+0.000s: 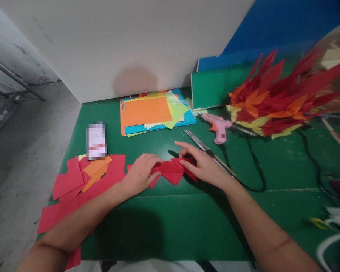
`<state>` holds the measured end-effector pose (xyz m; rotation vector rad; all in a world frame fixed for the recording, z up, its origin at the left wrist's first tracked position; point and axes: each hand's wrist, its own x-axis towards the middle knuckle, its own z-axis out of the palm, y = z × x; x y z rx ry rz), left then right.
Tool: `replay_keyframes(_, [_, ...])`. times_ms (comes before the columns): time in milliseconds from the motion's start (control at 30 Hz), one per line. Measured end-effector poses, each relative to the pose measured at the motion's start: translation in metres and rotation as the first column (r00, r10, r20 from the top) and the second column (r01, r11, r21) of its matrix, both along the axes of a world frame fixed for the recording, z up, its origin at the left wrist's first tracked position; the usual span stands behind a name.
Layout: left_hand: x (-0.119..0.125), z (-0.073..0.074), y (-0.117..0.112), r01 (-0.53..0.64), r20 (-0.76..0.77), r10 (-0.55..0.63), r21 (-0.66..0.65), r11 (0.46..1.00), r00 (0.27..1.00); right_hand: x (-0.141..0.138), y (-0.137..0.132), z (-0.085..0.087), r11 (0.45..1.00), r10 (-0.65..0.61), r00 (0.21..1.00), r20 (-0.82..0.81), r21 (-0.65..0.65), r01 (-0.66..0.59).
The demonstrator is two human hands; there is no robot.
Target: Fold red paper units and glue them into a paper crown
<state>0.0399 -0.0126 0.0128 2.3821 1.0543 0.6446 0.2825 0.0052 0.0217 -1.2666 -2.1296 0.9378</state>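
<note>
A folded strip of red paper (172, 174) lies across the middle of the green table, its lower edge showing pointed folds. My left hand (143, 172) grips its left part, thumb below and fingers curled over the top. At the other end, my right hand (202, 164) pinches the paper between thumb and a bent finger, while the index finger stretches out to the left. The palms and fingers hide both ends of the strip in part. Just beyond my right hand rests a utility knife (208, 151) with its blade out.
Loose red paper pieces (69, 185) and orange strips (95, 170) lie at left, below a phone (96, 140). Coloured sheets (147, 111) are stacked at the back. A pink glue gun (219, 126) with a cord and a red-orange paper arrangement (272, 102) stand at right.
</note>
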Motion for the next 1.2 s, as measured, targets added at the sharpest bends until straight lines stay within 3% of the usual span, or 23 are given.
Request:
replay_keyframes(133, [0.003, 0.008, -0.004, 0.005, 0.003, -0.005, 0.025, 1.0, 1.0, -0.001, -0.002, 0.004, 0.997, -0.004, 0.985, -0.17, -0.082, -0.01])
replay_keyframes(333, [0.013, 0.027, -0.008, -0.023, 0.018, 0.023, 0.009, 1.0, 1.0, -0.006, -0.005, 0.004, 0.995, -0.025, 0.945, -0.325, -0.096, -0.007])
replay_keyframes(433, [0.016, 0.033, -0.004, -0.122, -0.007, 0.122, -0.11, 0.987, 0.993, -0.007, -0.006, 0.005, 0.993, -0.036, 0.92, -0.39, -0.12, -0.012])
replay_keyframes(500, [0.017, 0.037, 0.0, -0.188, 0.005, 0.196, -0.253, 0.949, 0.981, -0.007, -0.006, 0.006, 0.985, -0.036, 0.888, -0.458, -0.167, -0.046])
replay_keyframes(600, [0.016, 0.043, 0.006, -0.199, 0.104, 0.288, -0.505, 0.84, 0.952, -0.006, -0.006, 0.008, 0.968, -0.047, 0.838, -0.544, -0.231, -0.095])
replay_keyframes(733, [0.017, 0.049, 0.01, -0.065, 0.269, 0.447, -0.795, 0.604, 0.853, -0.004, -0.006, 0.007, 0.965, -0.059, 0.808, -0.586, -0.241, -0.104])
replay_keyframes(833, [0.018, 0.051, 0.01, 0.042, 0.301, 0.574, -0.907, 0.419, 0.762, -0.003, -0.006, 0.006, 0.973, -0.063, 0.815, -0.576, -0.219, -0.079])
replay_keyframes(900, [0.019, 0.051, 0.009, 0.116, 0.32, 0.604, -0.929, 0.352, 0.73, -0.001, -0.004, 0.005, 0.983, -0.022, 0.831, -0.556, -0.163, -0.083])
replay_keyframes(1000, [0.019, 0.052, 0.007, 0.158, 0.345, 0.584, -0.924, 0.348, 0.735, 0.002, -0.002, 0.006, 0.992, 0.058, 0.865, -0.499, -0.071, -0.108])
replay_keyframes(1200, [0.019, 0.049, 0.007, 0.066, 0.326, 0.555, -0.897, 0.436, 0.765, 0.001, -0.002, 0.009, 0.993, 0.094, 0.924, -0.371, -0.032, -0.114])
